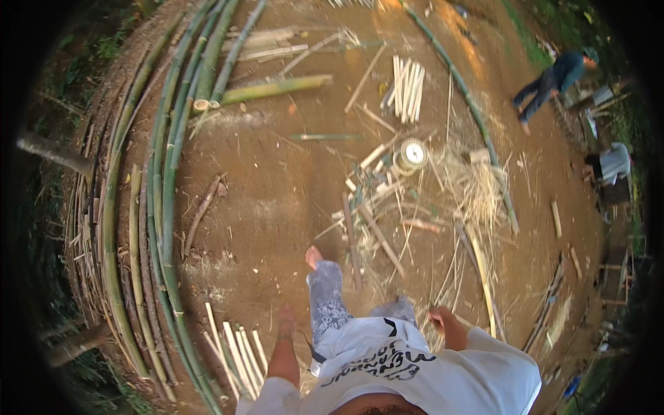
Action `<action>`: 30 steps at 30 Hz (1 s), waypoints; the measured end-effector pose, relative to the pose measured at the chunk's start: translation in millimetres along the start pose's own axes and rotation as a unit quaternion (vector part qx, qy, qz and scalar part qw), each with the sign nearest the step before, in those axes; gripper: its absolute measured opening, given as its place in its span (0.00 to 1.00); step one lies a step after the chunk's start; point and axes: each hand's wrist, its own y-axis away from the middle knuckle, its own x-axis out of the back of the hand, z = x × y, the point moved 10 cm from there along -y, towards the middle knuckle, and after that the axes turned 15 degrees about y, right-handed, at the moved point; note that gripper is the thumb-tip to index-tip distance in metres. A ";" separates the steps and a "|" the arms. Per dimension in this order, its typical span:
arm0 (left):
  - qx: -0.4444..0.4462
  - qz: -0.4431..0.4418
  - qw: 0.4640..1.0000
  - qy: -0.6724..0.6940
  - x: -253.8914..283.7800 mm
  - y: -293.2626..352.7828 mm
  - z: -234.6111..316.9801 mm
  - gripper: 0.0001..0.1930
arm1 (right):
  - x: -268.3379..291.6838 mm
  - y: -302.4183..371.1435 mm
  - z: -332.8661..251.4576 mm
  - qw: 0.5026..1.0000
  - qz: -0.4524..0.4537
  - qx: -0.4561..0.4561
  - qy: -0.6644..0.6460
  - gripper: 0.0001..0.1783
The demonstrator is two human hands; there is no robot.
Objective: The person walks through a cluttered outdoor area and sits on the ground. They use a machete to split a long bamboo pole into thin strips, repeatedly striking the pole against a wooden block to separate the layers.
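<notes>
My left hand (pixel 286 322) hangs low beside my left leg, smeared by motion, so its fingers cannot be read. Just left of that forearm, pale split bamboo strips (pixel 242 356) lie on the ground. On the other side, my right hand (pixel 437 319) is held by my hip with its fingers curled in, and nothing shows in it. Thin bamboo slivers (pixel 453 266) litter the dirt beyond it. My bare left foot (pixel 313 257) is on the ground ahead of me.
Long green bamboo poles (pixel 169 187) line the left side. Ahead stand a round dial scale (pixel 413 153), a bundle of cut strips (pixel 408 90) and a heap of shavings (pixel 481 190). A green pole (pixel 470 100) curves along the right. Two people (pixel 557 86) are at far right.
</notes>
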 end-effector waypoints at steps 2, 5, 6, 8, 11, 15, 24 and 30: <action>-0.051 -0.094 0.992 -0.073 5.7 -61.5 35.7 0.23 | -0.5 64.7 -113.2 0.997 0.054 0.017 -0.054 0.21; -0.075 -0.090 0.974 -0.196 -10.2 -68.8 135.8 0.17 | -3.2 129.4 -229.2 0.990 0.060 0.122 -0.044 0.21; -0.055 -0.112 0.981 -0.149 -19.8 -62.4 161.0 0.18 | -18.0 130.3 -247.7 0.988 0.056 0.139 -0.037 0.23; -0.045 -0.145 0.983 -0.100 -45.9 -53.0 192.5 0.18 | -46.0 141.5 -281.9 0.971 0.038 0.209 -0.105 0.25; -0.032 -0.200 0.973 -0.113 -99.4 -40.4 198.2 0.18 | -79.8 172.8 -306.8 0.947 -0.036 0.235 -0.217 0.22; -0.052 -0.276 0.950 -0.138 -162.3 -18.1 168.3 0.19 | -140.7 170.1 -273.6 0.918 -0.059 0.201 -0.338 0.18; -0.112 -0.312 0.879 -0.343 -252.9 2.1 65.2 0.19 | -289.9 107.8 -125.5 0.823 -0.048 -0.028 -0.565 0.10; -0.161 -0.329 0.841 -0.398 -303.1 25.5 46.6 0.19 | -360.3 40.9 -81.4 0.761 -0.079 -0.057 -0.642 0.10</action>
